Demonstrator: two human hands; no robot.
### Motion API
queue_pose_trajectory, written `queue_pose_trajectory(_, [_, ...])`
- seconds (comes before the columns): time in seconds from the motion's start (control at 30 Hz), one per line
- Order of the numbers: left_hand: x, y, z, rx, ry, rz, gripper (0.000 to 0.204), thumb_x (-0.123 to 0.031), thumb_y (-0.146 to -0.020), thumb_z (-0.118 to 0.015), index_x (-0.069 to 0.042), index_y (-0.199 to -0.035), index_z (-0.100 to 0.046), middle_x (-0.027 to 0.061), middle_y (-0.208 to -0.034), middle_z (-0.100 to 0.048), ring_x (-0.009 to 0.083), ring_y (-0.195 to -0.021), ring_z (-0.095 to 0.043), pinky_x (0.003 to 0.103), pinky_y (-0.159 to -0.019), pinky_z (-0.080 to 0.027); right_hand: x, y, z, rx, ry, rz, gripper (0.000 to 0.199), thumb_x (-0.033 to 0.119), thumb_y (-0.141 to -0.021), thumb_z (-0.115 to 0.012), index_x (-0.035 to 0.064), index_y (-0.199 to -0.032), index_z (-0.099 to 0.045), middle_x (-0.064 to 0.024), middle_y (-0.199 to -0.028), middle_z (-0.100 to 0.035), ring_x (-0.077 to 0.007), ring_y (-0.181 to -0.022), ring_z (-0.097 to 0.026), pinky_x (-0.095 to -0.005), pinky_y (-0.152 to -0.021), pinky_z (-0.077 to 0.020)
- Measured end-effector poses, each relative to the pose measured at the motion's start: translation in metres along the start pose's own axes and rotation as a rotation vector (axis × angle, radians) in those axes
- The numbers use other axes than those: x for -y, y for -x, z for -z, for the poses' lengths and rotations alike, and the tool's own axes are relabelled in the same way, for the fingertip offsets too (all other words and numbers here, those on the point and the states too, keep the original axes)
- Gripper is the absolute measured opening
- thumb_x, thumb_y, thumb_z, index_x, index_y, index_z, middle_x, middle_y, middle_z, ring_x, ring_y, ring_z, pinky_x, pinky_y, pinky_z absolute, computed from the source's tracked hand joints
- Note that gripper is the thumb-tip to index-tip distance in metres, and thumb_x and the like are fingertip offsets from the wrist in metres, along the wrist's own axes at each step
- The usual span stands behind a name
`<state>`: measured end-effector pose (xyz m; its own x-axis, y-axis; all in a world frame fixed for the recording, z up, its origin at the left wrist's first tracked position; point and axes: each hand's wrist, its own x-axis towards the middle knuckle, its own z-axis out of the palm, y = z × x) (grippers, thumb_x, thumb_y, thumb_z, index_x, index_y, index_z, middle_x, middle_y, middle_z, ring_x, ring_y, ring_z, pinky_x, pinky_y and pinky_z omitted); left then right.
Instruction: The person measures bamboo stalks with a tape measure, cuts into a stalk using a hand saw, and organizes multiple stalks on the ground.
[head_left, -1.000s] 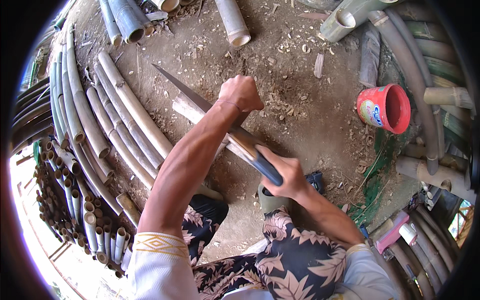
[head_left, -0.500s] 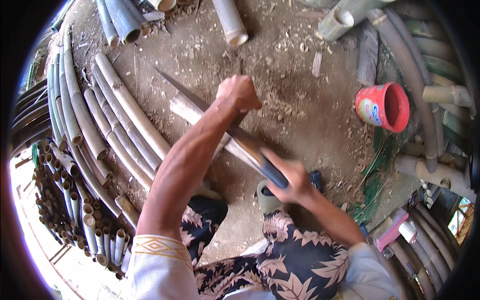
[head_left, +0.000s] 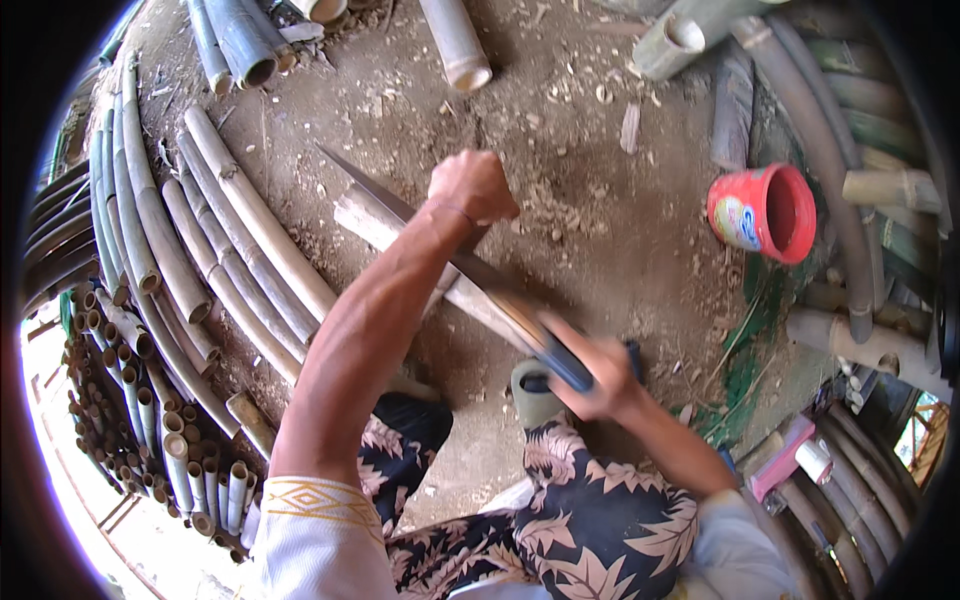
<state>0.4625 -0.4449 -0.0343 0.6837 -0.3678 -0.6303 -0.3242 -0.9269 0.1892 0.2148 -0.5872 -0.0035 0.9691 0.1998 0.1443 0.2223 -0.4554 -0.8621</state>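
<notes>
A: Start with the big things — why is so much bamboo ringed round the floor [head_left: 560,130]?

B: It looks sorted. Long split culms [head_left: 215,240] lie side by side along the floor's left edge, and short cut tubes [head_left: 130,420] are stacked end-out at the lower left corner. Thicker poles [head_left: 830,160] curve down the right edge. That leaves bare dirt in the middle, strewn with chips, where the person sits.

A: And the piece being worked?

B: A pale strip [head_left: 400,235] runs slantwise across the middle of the floor, from upper left down toward the person's lap. The left hand [head_left: 472,187] sits closed in a fist on its upper part — steadying it, I'd judge, so it cannot roll.

A: The blade?

B: A long knife [head_left: 430,240] lies along the strip, tip toward the upper left. The right hand [head_left: 600,375] has its fingers wrapped tight on the blue handle, low and close to the body — a grip for pushing along the grain, it seems.

A: How does the strip look?

B: Light tan, dry, flat-faced on top, its upper end cut square. Its lower end is hidden behind the arms.

A: Anything small?

B: A red cup [head_left: 765,212] lies on its side near the right edge, mouth facing right.
</notes>
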Motion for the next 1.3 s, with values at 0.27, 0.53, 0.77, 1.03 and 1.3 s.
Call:
queue_pose_trajectory(0.27, [0.000, 0.002, 0.001, -0.025, 0.010, 0.010, 0.037, -0.032, -0.067, -0.078, -0.004, -0.091, -0.076, 0.0190, -0.096, -0.073, 0.0319, -0.088, -0.073, 0.039, -0.082, -0.059, -0.016, 0.055, 0.035, 0.027, 0.152, 0.102, 0.054, 0.004, -0.066, -0.065, -0.0125, -0.118, -0.061, -0.0165, -0.077, -0.067, -0.0273, -0.057, -0.065, -0.0372, -0.056, -0.0549])
queue_pose_trajectory(0.53, [0.002, -0.006, 0.004, 0.006, 0.013, 0.019, 0.038, -0.035, -0.069, -0.078, -0.005, -0.091, -0.076, 0.0169, -0.096, -0.074, 0.0293, -0.090, -0.073, 0.037, -0.082, -0.059, -0.003, 0.049, 0.028, 0.004, 0.084, 0.012, 0.056, 0.003, -0.067, -0.064, -0.0137, -0.120, -0.059, -0.0226, -0.089, -0.071, -0.0302, -0.070, -0.073, -0.0379, -0.066, -0.0599])
queue_pose_trajectory(0.77, [-0.006, 0.003, 0.002, -0.019, 0.026, 0.040, 0.031, -0.025, -0.070, -0.074, -0.003, -0.092, -0.075, 0.0190, -0.096, -0.073, 0.0309, -0.091, -0.073, 0.038, -0.083, -0.059, -0.019, 0.063, 0.032, 0.010, 0.113, 0.080, 0.057, 0.006, -0.068, -0.066, -0.0126, -0.122, -0.059, -0.0191, -0.079, -0.069, -0.0271, -0.058, -0.067, -0.0390, -0.057, -0.0565])
queue_pose_trajectory(1.03, [0.004, 0.000, 0.001, -0.044, 0.026, 0.020, 0.033, -0.028, -0.069, -0.073, -0.003, -0.090, -0.075, 0.0200, -0.095, -0.073, 0.0325, -0.089, -0.073, 0.039, -0.081, -0.060, 0.000, 0.058, 0.034, -0.022, 0.078, 0.025, 0.059, 0.004, -0.065, -0.065, -0.0130, -0.121, -0.061, -0.0204, -0.085, -0.070, -0.0290, -0.068, -0.072, -0.0373, -0.064, -0.0585])
queue_pose_trajectory(1.3, [-0.006, 0.001, -0.002, -0.044, 0.032, 0.029, 0.030, -0.026, -0.070, -0.073, -0.003, -0.090, -0.075, 0.0195, -0.095, -0.073, 0.0315, -0.088, -0.073, 0.038, -0.082, -0.059, -0.018, 0.011, -0.001, 0.013, 0.018, -0.011, 0.060, 0.007, -0.069, -0.071, -0.0067, -0.126, -0.059, -0.0156, -0.081, -0.069, -0.0263, -0.059, -0.067, -0.0354, -0.054, -0.0546])
